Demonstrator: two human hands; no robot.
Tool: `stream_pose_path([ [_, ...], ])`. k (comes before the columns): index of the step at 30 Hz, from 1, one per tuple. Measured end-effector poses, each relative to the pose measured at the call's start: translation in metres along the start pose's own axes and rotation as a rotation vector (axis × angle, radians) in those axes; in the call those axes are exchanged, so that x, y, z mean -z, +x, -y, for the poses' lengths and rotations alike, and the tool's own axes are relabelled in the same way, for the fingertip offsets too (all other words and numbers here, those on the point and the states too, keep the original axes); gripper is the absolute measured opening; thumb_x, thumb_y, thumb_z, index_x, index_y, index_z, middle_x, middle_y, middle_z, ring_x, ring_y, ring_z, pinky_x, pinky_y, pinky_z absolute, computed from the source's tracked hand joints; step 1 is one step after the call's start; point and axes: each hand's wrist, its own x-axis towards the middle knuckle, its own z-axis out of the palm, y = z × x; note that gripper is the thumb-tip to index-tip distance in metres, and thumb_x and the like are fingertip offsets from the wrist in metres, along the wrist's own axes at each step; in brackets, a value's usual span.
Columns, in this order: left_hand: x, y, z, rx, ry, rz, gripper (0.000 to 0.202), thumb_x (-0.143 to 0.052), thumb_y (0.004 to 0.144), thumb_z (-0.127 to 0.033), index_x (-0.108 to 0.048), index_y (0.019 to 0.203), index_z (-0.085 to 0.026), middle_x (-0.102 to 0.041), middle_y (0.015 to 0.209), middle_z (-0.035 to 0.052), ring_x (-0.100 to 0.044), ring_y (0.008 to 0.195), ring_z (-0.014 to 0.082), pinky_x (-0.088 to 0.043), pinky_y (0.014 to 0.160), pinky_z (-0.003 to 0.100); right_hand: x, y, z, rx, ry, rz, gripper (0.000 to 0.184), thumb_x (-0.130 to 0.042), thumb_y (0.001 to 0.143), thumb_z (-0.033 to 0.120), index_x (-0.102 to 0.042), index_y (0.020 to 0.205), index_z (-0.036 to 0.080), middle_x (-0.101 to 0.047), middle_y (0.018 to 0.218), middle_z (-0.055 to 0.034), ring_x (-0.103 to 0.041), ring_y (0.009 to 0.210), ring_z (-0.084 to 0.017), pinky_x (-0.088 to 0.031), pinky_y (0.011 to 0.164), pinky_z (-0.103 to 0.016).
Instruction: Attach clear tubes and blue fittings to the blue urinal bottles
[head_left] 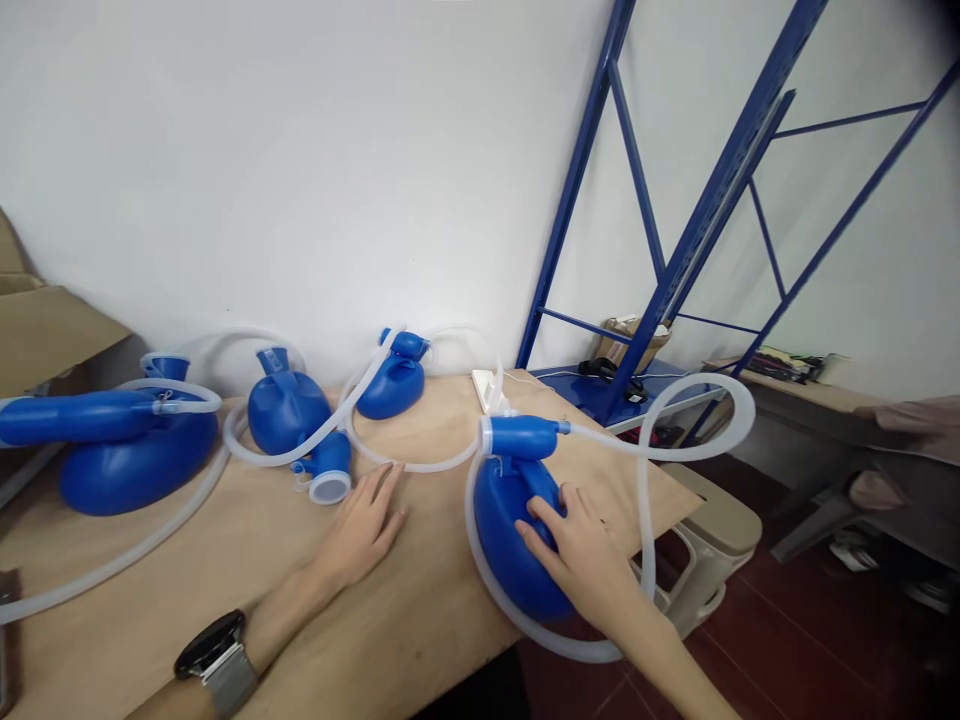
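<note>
Near the table's right edge stands a blue plastic urinal bottle (pixel 514 545) with a blue funnel piece (pixel 521 437) lying across its neck. A translucent hose (pixel 697 448) runs from that funnel, loops out to the right and curves round the bottle. My right hand (pixel 581 550) grips the bottle at its right side, fingers over the handle area; the thumb is partly hidden. My left hand (pixel 367 525) lies on the table with its fingers outstretched and holds nothing. Just beyond it is the white-rimmed funnel (pixel 330 470) of another blue bottle (pixel 289 410).
More blue bottles with hoses stand along the wall: one large at left (pixel 139 475), one at the back (pixel 390 388). A white power strip (pixel 487 388) lies behind. Further off are a cardboard box (pixel 56 325), a blue metal rack (pixel 720 170) and a beige stool (pixel 716 515).
</note>
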Motion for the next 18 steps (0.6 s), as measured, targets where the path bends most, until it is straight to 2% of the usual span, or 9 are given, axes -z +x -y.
stream_pose_path([
  [2, 0.012, 0.004, -0.010, 0.013, -0.057, -0.041, 0.058, -0.041, 0.104, -0.044, -0.040, 0.157, -0.021, -0.055, 0.152, 0.0158, -0.054, 0.139, 0.0323, -0.046, 0.114, 0.052, 0.003, 0.001, 0.017, 0.061, 0.037, 0.019, 0.035, -0.045, 0.104, 0.053, -0.072, 0.102, 0.031, -0.062, 0.094, -0.0108, -0.064, 0.089, -0.032, -0.051, 0.068, -0.039],
  [4, 0.028, 0.013, -0.023, 0.030, -0.138, -0.112, 0.056, -0.040, 0.105, -0.044, -0.041, 0.156, -0.022, -0.060, 0.147, 0.0152, -0.058, 0.134, 0.0308, -0.049, 0.110, 0.049, 0.006, 0.012, 0.025, 0.102, 0.096, 0.017, 0.039, -0.044, 0.105, 0.056, -0.068, 0.123, 0.032, -0.067, 0.101, -0.0112, -0.066, 0.095, -0.032, -0.053, 0.073, -0.041],
  [7, 0.051, 0.038, -0.046, 0.094, -0.236, -0.173, 0.058, -0.043, 0.104, -0.045, -0.040, 0.157, -0.022, -0.067, 0.134, 0.0144, -0.065, 0.122, 0.0290, -0.052, 0.103, 0.047, 0.015, 0.050, 0.026, 0.016, 0.129, -0.097, 0.062, -0.044, 0.103, 0.063, -0.048, 0.152, 0.027, -0.069, 0.115, -0.0155, -0.066, 0.104, -0.036, -0.053, 0.085, -0.046],
  [9, 0.063, 0.059, -0.061, 0.131, -0.271, -0.131, 0.058, -0.045, 0.103, -0.044, -0.042, 0.156, -0.020, -0.069, 0.130, 0.0143, -0.067, 0.116, 0.0284, -0.053, 0.099, 0.045, 0.021, 0.084, 0.023, -0.067, 0.089, -0.170, 0.077, -0.051, 0.098, 0.068, -0.043, 0.157, 0.020, -0.065, 0.125, -0.0207, -0.062, 0.114, -0.041, -0.050, 0.094, -0.051],
  [11, 0.068, 0.077, -0.074, 0.158, -0.286, -0.099, 0.058, -0.046, 0.102, -0.044, -0.046, 0.153, -0.018, -0.070, 0.127, 0.0143, -0.067, 0.114, 0.0282, -0.053, 0.098, 0.043, 0.022, 0.116, 0.025, -0.105, 0.069, -0.134, 0.084, -0.063, 0.089, 0.073, -0.051, 0.151, 0.018, -0.063, 0.132, -0.0219, -0.057, 0.124, -0.043, -0.045, 0.102, -0.053],
  [14, 0.068, 0.095, -0.084, 0.172, -0.296, -0.053, 0.053, -0.046, 0.102, -0.044, -0.054, 0.145, -0.015, -0.075, 0.117, 0.0131, -0.071, 0.105, 0.0271, -0.052, 0.094, 0.039, 0.012, 0.143, 0.038, -0.106, 0.075, 0.044, 0.070, -0.069, 0.081, 0.077, -0.071, 0.121, 0.020, -0.072, 0.117, -0.0170, -0.065, 0.111, -0.040, -0.044, 0.101, -0.052],
  [16, 0.067, 0.100, -0.082, 0.167, -0.278, -0.012, 0.046, -0.043, 0.103, -0.048, -0.064, 0.129, -0.016, -0.078, 0.104, 0.0107, -0.072, 0.096, 0.0268, -0.052, 0.086, 0.036, -0.001, 0.146, 0.053, -0.087, 0.074, 0.019, 0.062, -0.069, 0.082, 0.076, -0.074, 0.107, 0.020, -0.075, 0.107, -0.0152, -0.068, 0.105, -0.037, -0.043, 0.098, -0.048],
  [18, 0.067, 0.101, -0.075, 0.165, -0.227, -0.013, 0.046, -0.039, 0.104, -0.052, -0.071, 0.106, -0.019, -0.078, 0.092, 0.0094, -0.073, 0.090, 0.0270, -0.051, 0.080, 0.034, -0.014, 0.142, 0.069, -0.051, 0.087, -0.091, 0.058, -0.068, 0.084, 0.073, -0.073, 0.104, 0.020, -0.076, 0.103, -0.0152, -0.068, 0.104, -0.035, -0.041, 0.098, -0.046],
])
